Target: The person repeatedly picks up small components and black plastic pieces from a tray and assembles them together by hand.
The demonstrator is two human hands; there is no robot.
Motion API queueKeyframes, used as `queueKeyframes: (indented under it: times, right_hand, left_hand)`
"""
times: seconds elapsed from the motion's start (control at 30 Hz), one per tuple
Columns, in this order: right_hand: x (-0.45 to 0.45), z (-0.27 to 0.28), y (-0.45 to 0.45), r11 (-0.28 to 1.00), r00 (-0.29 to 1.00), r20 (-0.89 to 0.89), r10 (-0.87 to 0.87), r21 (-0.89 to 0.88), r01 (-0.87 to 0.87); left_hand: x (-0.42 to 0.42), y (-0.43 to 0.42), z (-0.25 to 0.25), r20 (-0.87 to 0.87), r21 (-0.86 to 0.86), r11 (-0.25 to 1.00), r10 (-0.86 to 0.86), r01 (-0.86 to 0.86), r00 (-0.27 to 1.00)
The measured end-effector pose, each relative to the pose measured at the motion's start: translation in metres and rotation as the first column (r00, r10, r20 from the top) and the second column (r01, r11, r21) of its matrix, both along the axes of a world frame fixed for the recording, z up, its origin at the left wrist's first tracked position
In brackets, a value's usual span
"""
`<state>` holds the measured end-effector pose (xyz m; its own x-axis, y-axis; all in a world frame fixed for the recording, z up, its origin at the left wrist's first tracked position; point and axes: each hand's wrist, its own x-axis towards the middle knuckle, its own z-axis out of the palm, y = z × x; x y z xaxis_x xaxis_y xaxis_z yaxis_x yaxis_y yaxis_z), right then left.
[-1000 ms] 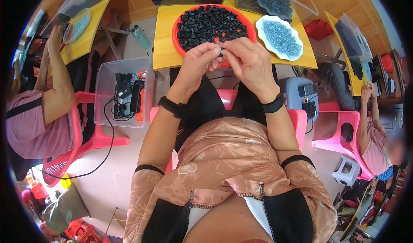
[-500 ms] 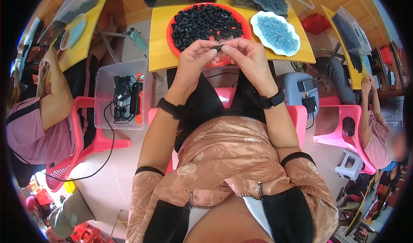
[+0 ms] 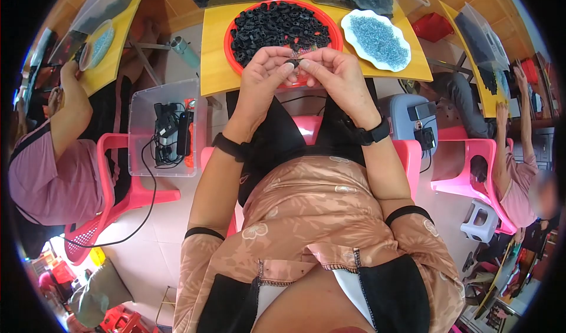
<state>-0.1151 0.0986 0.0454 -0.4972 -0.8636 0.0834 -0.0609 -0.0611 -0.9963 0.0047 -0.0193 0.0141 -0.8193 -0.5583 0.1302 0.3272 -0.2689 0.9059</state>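
A small black part [image 3: 296,63], perhaps plastic, is pinched at the fingertips between my two hands. My left hand [image 3: 263,76] grips it with thumb and forefinger from the left. From the right, my right hand [image 3: 337,73] closes thumb and finger on it; whether a smaller piece is there too I cannot make out. Just beyond my fingers lies a round red tray [image 3: 226,45] heaped with black parts [image 3: 277,26] of the same sort. To its right is a white scalloped plate [image 3: 346,22] of small clear bluish pieces [image 3: 377,41].
The yellow table [image 3: 213,68] carries clear bins [image 3: 354,0] at its back. A clear box [image 3: 137,127] with cables and a power strip stands left on the floor, a blue-grey case [image 3: 396,118] right. Co-workers sit at either side on pink chairs [image 3: 480,168].
My hands stay together on the black part, with slight finger movement. The view has shifted a little. The co-worker at right has moved one hand up and away from the other.
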Motion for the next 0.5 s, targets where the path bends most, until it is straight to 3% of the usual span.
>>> queueKeyframes:
  times: [0.37,0.5]
  right_hand:
    - [-0.01,0.006,0.003,0.996,0.992,-0.099,0.074,0.05,-0.069]
    - [-0.017,0.019,0.008,0.984,0.96,-0.249,0.127,0.151,-0.091]
  left_hand:
    - [0.002,-0.001,0.004,0.015,-0.07,0.994,-0.086,0.087,0.996]
    - [0.001,-0.003,-0.003,0.032,-0.191,0.978,-0.082,0.086,0.996]
